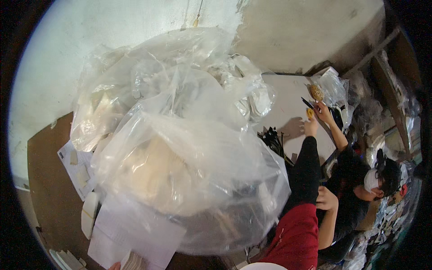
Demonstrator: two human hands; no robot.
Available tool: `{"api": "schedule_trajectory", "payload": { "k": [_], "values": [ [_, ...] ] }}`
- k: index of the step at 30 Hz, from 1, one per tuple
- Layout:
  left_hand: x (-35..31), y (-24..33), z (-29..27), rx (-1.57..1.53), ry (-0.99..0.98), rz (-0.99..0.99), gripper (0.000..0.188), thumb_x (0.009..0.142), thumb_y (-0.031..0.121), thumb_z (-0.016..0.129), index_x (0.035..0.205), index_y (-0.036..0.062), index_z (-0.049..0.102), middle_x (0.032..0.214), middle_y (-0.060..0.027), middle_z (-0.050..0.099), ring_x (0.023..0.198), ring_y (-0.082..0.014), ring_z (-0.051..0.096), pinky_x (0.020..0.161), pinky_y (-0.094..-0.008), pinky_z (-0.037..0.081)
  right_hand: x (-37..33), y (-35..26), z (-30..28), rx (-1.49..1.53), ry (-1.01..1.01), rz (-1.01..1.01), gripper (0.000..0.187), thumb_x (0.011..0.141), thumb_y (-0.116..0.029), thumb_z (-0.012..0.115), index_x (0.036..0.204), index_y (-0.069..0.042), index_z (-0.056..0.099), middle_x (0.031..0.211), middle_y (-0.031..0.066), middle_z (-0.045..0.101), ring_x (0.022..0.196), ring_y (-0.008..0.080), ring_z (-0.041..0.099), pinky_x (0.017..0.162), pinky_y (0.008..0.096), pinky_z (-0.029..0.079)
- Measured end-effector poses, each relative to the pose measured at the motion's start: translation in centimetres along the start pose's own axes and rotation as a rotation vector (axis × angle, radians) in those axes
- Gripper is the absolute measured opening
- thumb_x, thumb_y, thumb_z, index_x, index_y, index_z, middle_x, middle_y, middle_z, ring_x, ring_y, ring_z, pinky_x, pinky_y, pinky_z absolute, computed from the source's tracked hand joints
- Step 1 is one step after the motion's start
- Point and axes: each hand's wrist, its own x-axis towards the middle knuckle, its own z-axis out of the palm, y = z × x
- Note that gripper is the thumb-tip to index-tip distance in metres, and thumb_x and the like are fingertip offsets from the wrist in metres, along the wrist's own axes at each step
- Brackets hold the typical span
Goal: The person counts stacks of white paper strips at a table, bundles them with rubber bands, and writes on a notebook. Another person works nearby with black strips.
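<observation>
My right arm, in a red sleeve over a black one, reaches to the far right table. At its end my right hand (310, 128) is closed on a small yellow ring-shaped thing (310, 112). A dark pointed tool (308, 103) lies just beyond it, beside a co-worker's hand (322, 111); whose grip it is in, I cannot make out. Only a bit of my left hand (115, 266) shows at the lower edge, beside a stack of pale sheets (134, 261); its fingers are mostly cut off.
A large clear plastic bag (193, 148) with pale contents fills the middle. White papers (130, 234) lie at the lower left on a brown table (49, 157). A masked co-worker (355, 193) stands close at right. Black strips (271, 140) and a tan bundle (316, 92) lie on the white table (288, 94).
</observation>
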Motion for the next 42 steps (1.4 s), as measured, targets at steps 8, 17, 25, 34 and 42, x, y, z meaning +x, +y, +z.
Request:
{"api": "schedule_trajectory", "payload": {
  "k": [8,17,25,34,42],
  "values": [
    [1.0,-2.2,1.6,-0.02,-0.059,0.024,0.059,0.075,0.018,0.068,0.132,0.0078,0.054,0.119,-0.0178,0.062,0.106,-0.039,0.057,0.092,-0.0505,0.043,6.5,7.3,-2.6,-0.225,0.156,-0.204,0.042,0.09,-0.018,0.059,0.13,-0.006,0.058,0.103,0.0221,0.07,0.102,0.0373,0.066,0.087,0.0428,0.05],
    [1.1,-1.9,0.2,0.069,-0.092,0.0,0.054,0.077,0.017,0.065,0.13,0.0074,0.056,0.117,-0.0186,0.062,0.105,-0.039,0.057,0.091,-0.05,0.043,4.4,3.5,0.4,-0.109,0.321,-0.07,0.021,0.089,-0.021,0.066,0.102,-0.006,0.072,0.096,0.0173,0.071,0.09,0.0345,0.068,0.077,0.0425,0.052],
    [0.4,-3.2,1.5,0.013,-0.048,-0.009,0.05,0.079,0.017,0.063,0.128,0.007,0.058,0.115,-0.0192,0.062,0.104,-0.0389,0.057,0.091,-0.0495,0.044,5.6,8.0,-2.1,0.446,0.257,0.085,0.037,0.1,-0.024,0.054,0.124,0.004,0.057,0.118,0.0195,0.063,0.103,0.0277,0.061,0.086,0.0387,0.048],
    [-1.6,-5.2,4.9,-0.006,0.068,0.0,0.046,0.081,0.016,0.061,0.125,0.0066,0.06,0.113,-0.02,0.063,0.103,-0.0389,0.057,0.09,-0.049,0.044,4.8,3.5,-7.6,1.25,-0.002,0.292,0.033,0.104,-0.033,0.046,0.124,-0.01,0.055,0.109,0.0016,0.062,0.096,0.0191,0.058,0.087,0.0362,0.044],
    [0.8,0.4,0.6,-0.109,-0.006,-0.068,0.071,0.053,0.022,0.07,0.12,0.0073,0.051,0.112,-0.0158,0.056,0.107,-0.0364,0.052,0.096,-0.0494,0.037,0.2,-5.3,-13.2,0.634,0.161,-0.256,0.029,0.094,-0.024,0.057,0.11,0.001,0.06,0.091,0.0158,0.066,0.081,0.0265,0.061,0.076,0.037,0.049]
  ]
}}
